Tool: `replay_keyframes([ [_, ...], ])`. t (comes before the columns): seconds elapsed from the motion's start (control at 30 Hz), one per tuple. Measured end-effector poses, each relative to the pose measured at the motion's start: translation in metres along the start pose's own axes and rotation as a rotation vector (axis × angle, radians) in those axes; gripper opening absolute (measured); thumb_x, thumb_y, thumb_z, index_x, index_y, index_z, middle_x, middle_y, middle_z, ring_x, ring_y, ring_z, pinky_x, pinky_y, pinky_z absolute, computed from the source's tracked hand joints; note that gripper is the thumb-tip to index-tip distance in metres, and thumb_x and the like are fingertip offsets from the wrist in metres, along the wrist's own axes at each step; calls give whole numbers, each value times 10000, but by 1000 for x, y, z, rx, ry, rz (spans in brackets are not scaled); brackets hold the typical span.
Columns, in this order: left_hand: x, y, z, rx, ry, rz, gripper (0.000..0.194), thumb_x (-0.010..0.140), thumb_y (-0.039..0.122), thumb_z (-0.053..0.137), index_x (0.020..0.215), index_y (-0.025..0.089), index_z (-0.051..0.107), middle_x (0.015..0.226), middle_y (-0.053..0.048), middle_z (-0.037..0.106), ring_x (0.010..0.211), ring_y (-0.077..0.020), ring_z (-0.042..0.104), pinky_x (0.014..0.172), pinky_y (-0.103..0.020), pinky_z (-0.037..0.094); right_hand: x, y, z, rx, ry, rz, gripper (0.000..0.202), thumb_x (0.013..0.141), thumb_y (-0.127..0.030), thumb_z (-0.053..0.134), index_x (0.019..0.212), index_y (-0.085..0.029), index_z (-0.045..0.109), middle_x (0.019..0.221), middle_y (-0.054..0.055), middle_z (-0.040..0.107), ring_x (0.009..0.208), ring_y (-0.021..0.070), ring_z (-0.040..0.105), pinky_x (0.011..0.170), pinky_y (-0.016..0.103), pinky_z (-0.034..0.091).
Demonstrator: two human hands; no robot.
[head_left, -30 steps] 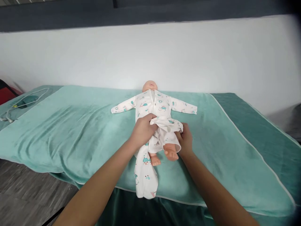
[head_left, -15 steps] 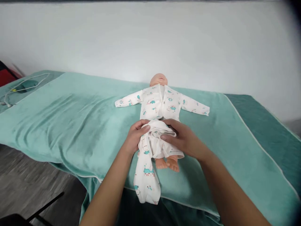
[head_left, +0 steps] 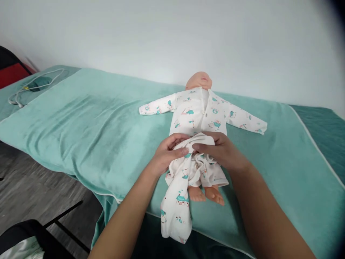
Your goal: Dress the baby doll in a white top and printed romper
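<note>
A baby doll (head_left: 198, 80) lies on its back, dressed in a white printed jacket (head_left: 187, 110) with both sleeves spread out. Over the doll's lower body, white printed baby pants (head_left: 176, 212) are bunched up, one leg hanging down toward the bed's front edge. My left hand (head_left: 168, 151) is closed on the left side of the gathered cloth, thumb on top. On the right side, my right hand (head_left: 222, 147) pinches the same cloth between thumb and fingers. Below the cloth show the doll's bare feet (head_left: 214, 195); its knees are covered.
A light green blanket (head_left: 107, 126) with some wrinkles covers the bed, against a white wall (head_left: 161, 39). White cord (head_left: 40, 87) lies at the far left end. A black chair (head_left: 35, 230) stands at the lower left, with a red and black object (head_left: 12, 73) beyond the bed.
The view has shifted, so doll and bed sit further right. My hands have come closer together on the pants, and the gathered opening has folded over between my thumbs.
</note>
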State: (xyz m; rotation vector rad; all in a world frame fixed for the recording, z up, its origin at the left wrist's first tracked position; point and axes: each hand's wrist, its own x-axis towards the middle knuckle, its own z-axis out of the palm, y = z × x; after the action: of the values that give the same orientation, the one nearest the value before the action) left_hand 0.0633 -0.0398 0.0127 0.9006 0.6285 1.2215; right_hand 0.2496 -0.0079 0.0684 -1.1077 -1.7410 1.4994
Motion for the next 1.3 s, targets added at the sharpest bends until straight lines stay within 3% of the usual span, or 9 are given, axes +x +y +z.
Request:
replay_keyframes([
  [0.17, -1, 3, -1, 194, -39, 27, 528, 636, 302, 885, 1115, 226, 676, 1109, -30, 688, 1056, -229, 620, 930, -324, 470, -3, 3, -1, 145, 53, 4, 230, 766, -408, 784, 828, -199, 711, 737, 10, 667, 635, 152, 592, 554, 264, 441],
  [0.4, -4, -2, -4, 128, -41, -16, 328, 656, 321, 867, 877, 176, 673, 876, 10, 651, 801, -139, 588, 728, -240, 462, -7, 0, -6, -56, -51, -87, 326, 748, -391, 785, 654, -183, 552, 617, -39, 450, 564, 91, 400, 500, 233, 327],
  [0.57, -6, -3, 1, 42, 75, -57, 404, 659, 389, 851, 932, 185, 635, 823, 16, 651, 683, -120, 574, 636, -232, 461, -8, -8, -3, -116, -83, -67, 291, 749, -436, 768, 746, -184, 621, 660, -25, 532, 602, 116, 466, 517, 241, 369],
  [0.7, -3, -4, 4, 50, 167, -3, 391, 671, 418, 834, 867, 195, 579, 727, 44, 598, 610, -104, 546, 591, -228, 453, -5, -12, 6, -221, -175, -69, 372, 663, -442, 832, 898, -205, 667, 767, -9, 638, 692, 168, 563, 569, 267, 426],
  [0.83, 0, -6, 5, 22, 213, 40, 381, 670, 400, 832, 848, 196, 564, 720, 49, 597, 605, -99, 546, 581, -218, 448, -4, -10, 11, -329, -102, -111, 289, 705, -375, 789, 893, -218, 637, 772, -13, 615, 676, 156, 522, 572, 268, 398],
  [1.0, -1, -7, 5, 47, 226, 9, 395, 689, 417, 823, 935, 193, 610, 769, 32, 641, 642, -112, 576, 616, -228, 467, -3, -4, 8, -81, 112, -136, 201, 783, -338, 690, 838, -206, 548, 782, -34, 547, 720, 134, 492, 640, 259, 400],
  [1.13, -6, -3, 5, 84, 96, -56, 595, 617, 479, 865, 1088, 194, 642, 925, -24, 705, 759, -176, 647, 675, -272, 502, 0, 3, 6, 166, 159, -110, 190, 777, -300, 671, 873, -216, 531, 782, -44, 548, 704, 127, 491, 636, 249, 396],
  [1.2, -9, -1, 6, 102, 36, -93, 646, 564, 399, 908, 1116, 185, 650, 957, -41, 714, 801, -204, 663, 701, -292, 519, 1, 6, 7, 237, 182, -113, 177, 769, -265, 661, 879, -219, 530, 786, -46, 559, 702, 123, 496, 642, 246, 396],
  [1.3, -11, 1, 9, 118, 34, -138, 602, 589, 272, 904, 1130, 176, 658, 921, -35, 711, 783, -195, 662, 715, -301, 534, 2, 7, 8, 283, 186, -123, 180, 761, -235, 653, 896, -221, 536, 788, -50, 561, 701, 118, 493, 643, 242, 388],
])
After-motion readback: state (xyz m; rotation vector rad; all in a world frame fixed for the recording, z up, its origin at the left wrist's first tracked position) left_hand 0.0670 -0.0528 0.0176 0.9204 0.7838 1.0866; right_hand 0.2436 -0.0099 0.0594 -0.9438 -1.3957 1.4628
